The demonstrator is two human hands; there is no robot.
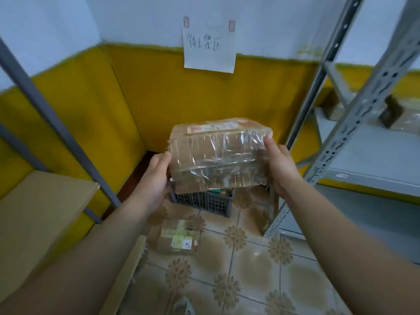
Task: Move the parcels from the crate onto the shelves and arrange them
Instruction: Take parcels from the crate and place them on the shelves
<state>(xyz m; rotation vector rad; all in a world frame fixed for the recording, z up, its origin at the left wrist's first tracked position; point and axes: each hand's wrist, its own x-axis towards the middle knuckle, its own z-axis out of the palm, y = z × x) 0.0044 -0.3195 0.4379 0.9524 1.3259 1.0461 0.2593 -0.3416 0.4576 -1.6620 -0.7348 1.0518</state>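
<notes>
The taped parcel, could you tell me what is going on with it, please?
A person holds a tape-wrapped cardboard parcel up, left hand at its left edge and right hand at its right edge, above the dark plastic crate on the tiled floor. Another labelled parcel lies on the floor nearer the person. The grey metal shelving stands to the right; the held parcel is not yet on it.

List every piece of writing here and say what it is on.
"待上架区": handwritten on the paper sheet taped to the wall.
Label on the held parcel: blurred, unreadable.
Labels on the floor parcel: blurred, unreadable.
Sticker on the front edge of the shelf: too small to read.
</notes>
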